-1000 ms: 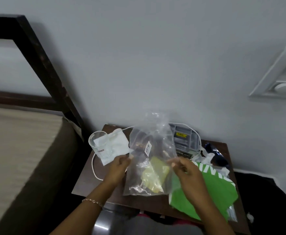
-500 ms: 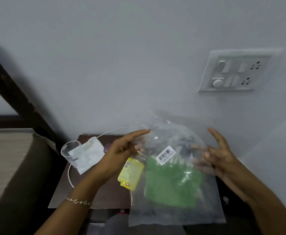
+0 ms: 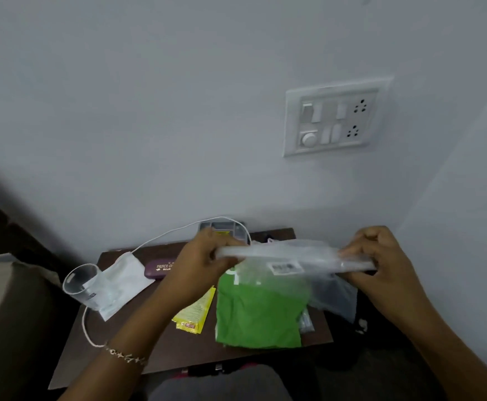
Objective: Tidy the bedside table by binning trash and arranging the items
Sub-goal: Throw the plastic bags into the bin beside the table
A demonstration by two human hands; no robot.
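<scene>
- Since half a second back, I see the clear bag [image 3: 291, 257] has gone from hanging open and upright to lying flat and stretched sideways between both hands; the yellow sachet [image 3: 192, 312] that was at the left palm now lies on the table [image 3: 155, 351].
- Left hand [image 3: 196, 266] is closed, fingers curled over the bag's left end; a bracelet [image 3: 125, 355] sits on that wrist.
- Right hand [image 3: 381, 264] is closed too, pinching the bag's right end, out past the table's right edge.
- Green pouch [image 3: 258, 316] lies near the front edge, right of the middle, under the bag.
- The sachet lies just left of the pouch, mid-table.
- A white cable [image 3: 87, 328] loops off the left edge and runs to the back.
- A clear cup [image 3: 82, 282] lies tipped at the left edge, on a white mask [image 3: 123, 280].
- A purple case [image 3: 160, 267] sits behind the mask, partly hidden by the left hand.
- A grey box [image 3: 222, 228] stands at the back edge against the wall.
- A switch panel [image 3: 335, 118] is on the wall above.
</scene>
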